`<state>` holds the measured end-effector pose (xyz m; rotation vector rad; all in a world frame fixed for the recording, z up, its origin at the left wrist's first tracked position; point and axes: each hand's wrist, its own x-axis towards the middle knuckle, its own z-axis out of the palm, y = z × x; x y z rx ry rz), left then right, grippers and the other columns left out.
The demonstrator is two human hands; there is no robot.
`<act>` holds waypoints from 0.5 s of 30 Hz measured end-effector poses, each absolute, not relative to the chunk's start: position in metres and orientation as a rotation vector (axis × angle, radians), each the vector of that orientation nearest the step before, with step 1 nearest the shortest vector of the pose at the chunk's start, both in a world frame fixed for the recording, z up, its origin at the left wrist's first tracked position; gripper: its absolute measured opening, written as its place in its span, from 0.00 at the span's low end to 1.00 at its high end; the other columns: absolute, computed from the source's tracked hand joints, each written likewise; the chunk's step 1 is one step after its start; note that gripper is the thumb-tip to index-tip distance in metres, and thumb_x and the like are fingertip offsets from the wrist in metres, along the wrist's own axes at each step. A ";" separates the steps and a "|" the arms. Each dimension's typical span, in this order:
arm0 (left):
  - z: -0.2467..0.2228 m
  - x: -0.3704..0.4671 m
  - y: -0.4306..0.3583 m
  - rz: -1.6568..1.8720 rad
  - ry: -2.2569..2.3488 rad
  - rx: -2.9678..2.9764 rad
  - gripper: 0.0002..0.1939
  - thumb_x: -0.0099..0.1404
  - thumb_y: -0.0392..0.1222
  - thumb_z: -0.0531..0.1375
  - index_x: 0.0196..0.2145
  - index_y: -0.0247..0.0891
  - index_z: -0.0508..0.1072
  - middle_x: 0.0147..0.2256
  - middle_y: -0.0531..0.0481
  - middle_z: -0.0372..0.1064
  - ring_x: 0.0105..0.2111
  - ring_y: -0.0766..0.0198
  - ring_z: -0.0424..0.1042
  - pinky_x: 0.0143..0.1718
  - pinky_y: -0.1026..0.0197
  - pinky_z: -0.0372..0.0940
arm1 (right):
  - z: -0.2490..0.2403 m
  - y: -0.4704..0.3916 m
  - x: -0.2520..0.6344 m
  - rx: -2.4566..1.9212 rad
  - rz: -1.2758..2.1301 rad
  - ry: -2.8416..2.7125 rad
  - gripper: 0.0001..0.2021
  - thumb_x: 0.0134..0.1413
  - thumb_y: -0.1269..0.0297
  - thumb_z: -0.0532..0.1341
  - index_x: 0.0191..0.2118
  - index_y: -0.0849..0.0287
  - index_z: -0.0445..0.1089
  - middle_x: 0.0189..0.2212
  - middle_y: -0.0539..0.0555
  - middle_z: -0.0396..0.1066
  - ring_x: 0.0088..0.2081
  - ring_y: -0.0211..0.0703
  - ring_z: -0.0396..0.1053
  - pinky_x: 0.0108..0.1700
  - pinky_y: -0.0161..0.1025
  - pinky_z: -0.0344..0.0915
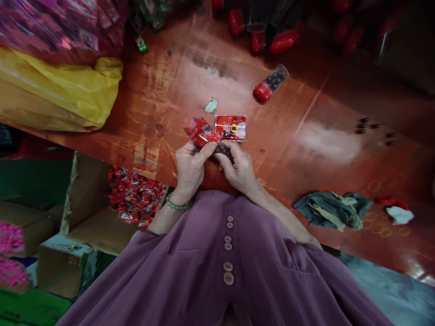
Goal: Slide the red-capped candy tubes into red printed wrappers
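Near the table's front edge, both hands meet with closed fingers. My left hand (189,170) grips a shiny red plastic packet (201,132), thumb on top, its crumpled end pointing away to the left. Dark round balls (223,149) show between the hands, and my right hand (239,167) pinches them from the right side. Whether a clear shell encloses them is hard to see. A flat red printed packet (231,127) lies just beyond the right fingertips. Farther off to the right, a clear capsule with a red cap (271,83) lies on its side, filled with similar dark balls.
More red-capped capsules (258,40) lie at the table's far side. Loose dark balls (363,125), a crumpled cloth (333,209) and rubber bands (377,231) are on the right. Bags, one yellow (68,86), stand left. Below, a cardboard box (91,217) holds small red packets.
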<state>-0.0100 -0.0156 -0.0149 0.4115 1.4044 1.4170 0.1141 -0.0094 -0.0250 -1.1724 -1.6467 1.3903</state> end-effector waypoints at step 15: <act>-0.024 -0.025 -0.031 1.317 1.310 0.493 0.17 0.46 0.53 0.73 0.29 0.39 0.81 0.27 0.51 0.78 0.28 0.63 0.75 0.37 0.59 0.72 | -0.023 -0.007 0.118 -1.035 1.501 -1.682 0.10 0.66 0.60 0.55 0.49 0.56 0.64 0.28 0.47 0.67 0.24 0.32 0.64 0.31 0.34 0.66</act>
